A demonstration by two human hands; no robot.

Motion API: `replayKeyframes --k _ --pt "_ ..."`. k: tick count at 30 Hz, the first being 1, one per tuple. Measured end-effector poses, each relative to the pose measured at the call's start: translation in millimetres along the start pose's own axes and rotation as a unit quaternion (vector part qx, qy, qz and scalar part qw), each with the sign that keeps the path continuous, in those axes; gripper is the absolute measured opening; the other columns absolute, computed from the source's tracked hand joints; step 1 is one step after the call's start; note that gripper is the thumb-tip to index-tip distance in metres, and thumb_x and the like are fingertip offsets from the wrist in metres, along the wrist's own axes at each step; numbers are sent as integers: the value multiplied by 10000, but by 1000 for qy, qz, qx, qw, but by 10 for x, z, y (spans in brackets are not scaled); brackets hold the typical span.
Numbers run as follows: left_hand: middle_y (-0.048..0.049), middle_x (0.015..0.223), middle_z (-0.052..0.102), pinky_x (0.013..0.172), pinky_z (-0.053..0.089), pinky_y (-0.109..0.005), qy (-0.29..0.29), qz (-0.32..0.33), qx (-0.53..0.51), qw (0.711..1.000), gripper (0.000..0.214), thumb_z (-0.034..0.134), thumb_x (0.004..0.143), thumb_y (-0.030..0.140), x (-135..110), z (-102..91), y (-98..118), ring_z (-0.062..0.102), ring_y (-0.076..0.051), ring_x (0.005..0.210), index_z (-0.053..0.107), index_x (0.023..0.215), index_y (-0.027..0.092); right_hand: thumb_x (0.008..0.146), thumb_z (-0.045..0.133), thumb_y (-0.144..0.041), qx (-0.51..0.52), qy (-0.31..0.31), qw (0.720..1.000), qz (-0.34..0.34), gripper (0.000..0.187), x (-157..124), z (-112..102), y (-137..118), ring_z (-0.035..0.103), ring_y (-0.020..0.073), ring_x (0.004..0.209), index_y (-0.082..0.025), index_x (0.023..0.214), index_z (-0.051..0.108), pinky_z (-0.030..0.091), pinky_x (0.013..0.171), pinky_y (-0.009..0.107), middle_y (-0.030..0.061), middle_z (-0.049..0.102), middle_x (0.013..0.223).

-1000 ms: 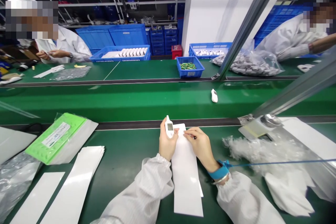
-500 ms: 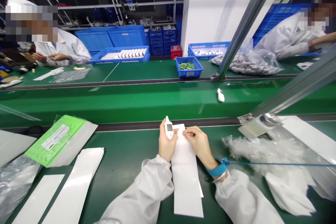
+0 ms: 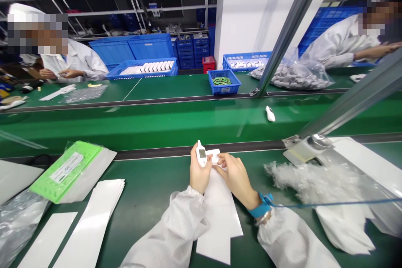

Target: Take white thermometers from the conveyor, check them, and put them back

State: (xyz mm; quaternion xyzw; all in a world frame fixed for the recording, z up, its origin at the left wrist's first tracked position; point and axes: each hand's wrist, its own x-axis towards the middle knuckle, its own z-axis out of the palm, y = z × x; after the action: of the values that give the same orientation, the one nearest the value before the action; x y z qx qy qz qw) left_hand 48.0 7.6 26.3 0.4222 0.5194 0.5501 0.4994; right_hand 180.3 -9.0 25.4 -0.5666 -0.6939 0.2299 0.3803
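Observation:
Upright in my left hand (image 3: 200,174) is a white ear thermometer (image 3: 201,155), its small grey screen facing me and its narrow tip upward. My right hand (image 3: 235,173) is closed, thumb and fingertips pinching a long white strip (image 3: 214,234) near its upper end. The strip's top edge shows between my hands, close to my left thumb. Its lower part hangs over the green bench, and another white sheet (image 3: 236,222) lies partly beneath it. A blue band with a cord circles my right wrist.
At left lie stacked white strips (image 3: 91,222) and a green bagged pack (image 3: 67,171). Crumpled clear plastic (image 3: 301,180) is at right, beside a metal-topped container (image 3: 310,148). Another white device (image 3: 270,114) sits on the green belt (image 3: 157,121). Beyond are blue bins (image 3: 224,86) and two co-workers.
The strip's lower end has swung left, exposing more of the sheet beneath. My right fingers have shifted slightly on it. The device on the belt has moved a little right.

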Motion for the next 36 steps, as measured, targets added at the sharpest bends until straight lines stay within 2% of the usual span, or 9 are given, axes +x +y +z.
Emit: replayKeyframes --k 3,6,8,10,12,14,17,24,36 --pt "-54 973 691 992 463 -434 0 -6 -13 1000 763 730 734 232 32 -9 6 690 -250 982 350 1393 180 890 592 -242 39 -16 999 -1 114 111 -96 -79 579 188 754 -205 793 640 389 741 341 18 644 788" --pt "-37 919 671 908 519 -396 -25 -5 -38 999 745 734 728 271 27 -27 169 694 -228 916 367 1368 170 889 603 -259 99 -42 994 -14 122 179 -296 -302 596 165 726 -211 788 653 450 699 305 5 664 782" --pt "-21 892 655 745 568 -329 -60 0 -52 997 757 753 723 304 -33 -40 376 689 -199 813 385 1373 181 878 627 -258 132 -71 988 -28 118 190 -454 -498 601 151 697 -225 769 658 475 671 284 -19 667 743" --pt "2 814 647 508 540 -253 -121 -8 -61 991 841 771 717 308 -140 -47 616 648 -158 625 338 1431 208 854 666 -240 148 -75 985 -50 117 185 -594 -681 615 160 789 -237 737 657 492 748 295 -21 680 799" --pt "45 668 617 334 437 -192 -188 -36 -68 979 927 747 740 265 -267 -44 835 540 -115 437 219 1502 237 833 696 -208 147 -40 984 -88 111 176 -696 -814 593 185 974 -246 737 654 469 884 336 -5 690 973" --pt "89 540 558 265 369 -156 -232 -70 -65 968 950 692 769 210 -380 -28 996 445 -89 344 126 1531 247 830 700 -177 140 5 981 -131 118 170 -757 -886 545 196 1088 -250 757 644 431 957 362 -2 671 1107" --pt "109 479 529 226 310 -130 -247 -101 -58 962 916 653 754 149 -483 10 1125 389 -72 284 154 1517 231 848 683 -142 141 35 975 -170 138 168 -797 -915 531 179 1105 -250 788 622 419 958 348 -12 672 1108" --pt "123 457 509 216 247 -126 -259 -117 -55 957 831 612 762 115 -539 38 1201 347 -62 241 203 1476 237 853 676 -109 157 36 968 -193 150 178 -837 -912 549 159 1040 -238 804 617 427 921 326 -19 689 1060" --pt "73 722 568 310 306 -160 -258 -106 -88 956 794 639 738 107 -565 58 1212 375 -8 321 278 1428 261 848 683 -114 166 48 967 -187 136 188 -871 -938 571 150 987 -226 789 636 462 891 311 -7 711 1004"
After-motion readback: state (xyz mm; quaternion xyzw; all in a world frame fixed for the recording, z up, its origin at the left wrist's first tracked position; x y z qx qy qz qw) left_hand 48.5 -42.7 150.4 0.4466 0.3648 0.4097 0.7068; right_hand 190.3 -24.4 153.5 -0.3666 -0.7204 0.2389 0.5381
